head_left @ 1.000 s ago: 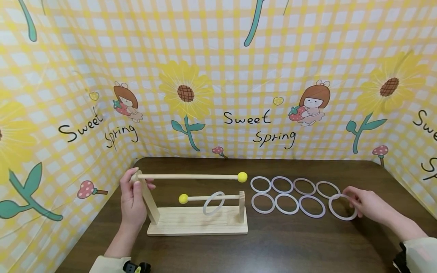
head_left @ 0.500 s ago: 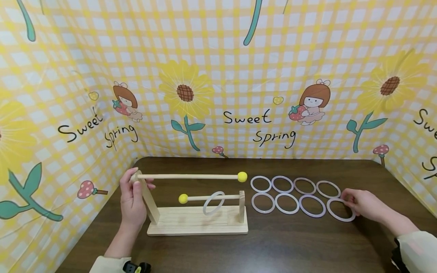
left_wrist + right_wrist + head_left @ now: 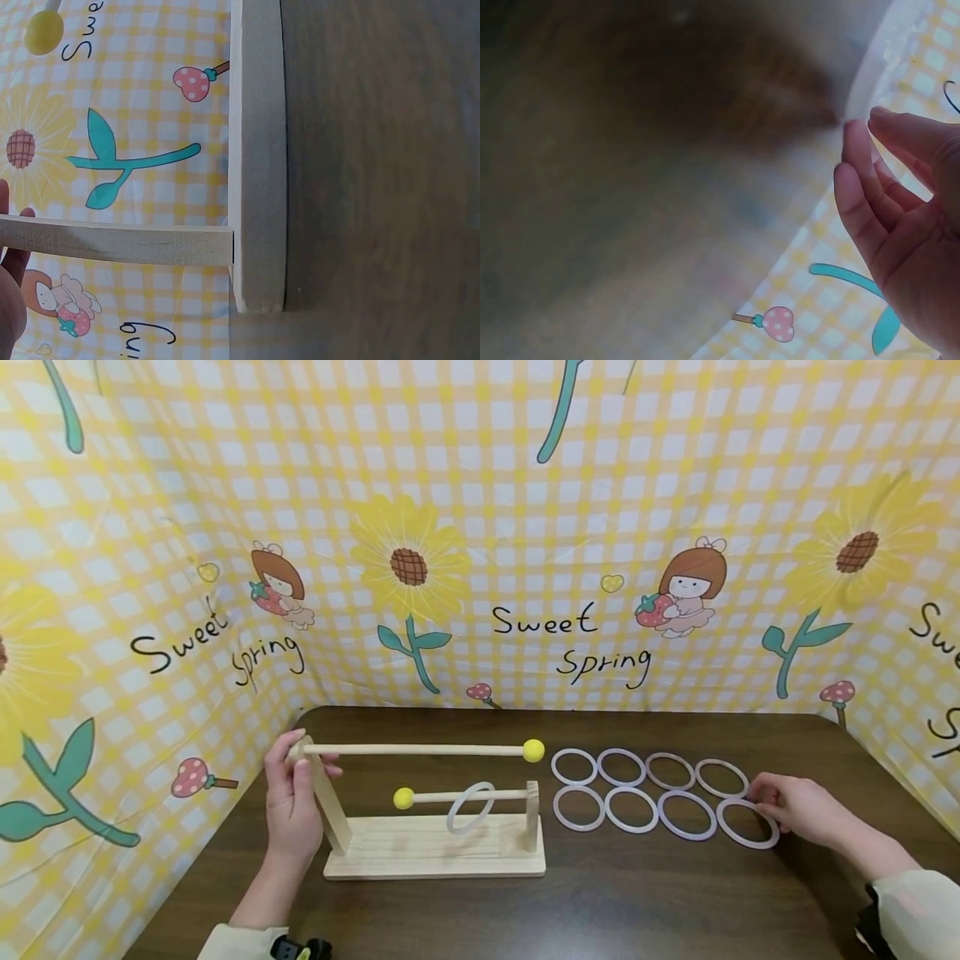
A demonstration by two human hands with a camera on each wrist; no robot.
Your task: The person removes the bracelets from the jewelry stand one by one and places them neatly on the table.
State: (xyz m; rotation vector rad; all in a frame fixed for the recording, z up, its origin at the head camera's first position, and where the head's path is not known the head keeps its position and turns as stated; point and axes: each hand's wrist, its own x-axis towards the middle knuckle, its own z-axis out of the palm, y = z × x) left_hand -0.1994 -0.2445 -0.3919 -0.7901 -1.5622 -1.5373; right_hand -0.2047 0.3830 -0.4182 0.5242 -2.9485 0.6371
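The tall post (image 3: 324, 802) of the wooden stand (image 3: 435, 857) was grasped by the left hand (image 3: 288, 806). The white ring (image 3: 747, 823) at the row's right end lay flat on the surface (image 3: 637, 902), touched by the released, loosely curled right hand (image 3: 802, 810).

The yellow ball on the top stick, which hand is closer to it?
Left. The left hand holds the far end of that same top stick, opposite the yellow ball. The right hand is farther off, at the end ring.

The right-wrist view blurs the table (image 3: 630, 150); the left hand (image 3: 9, 300) is cut off.
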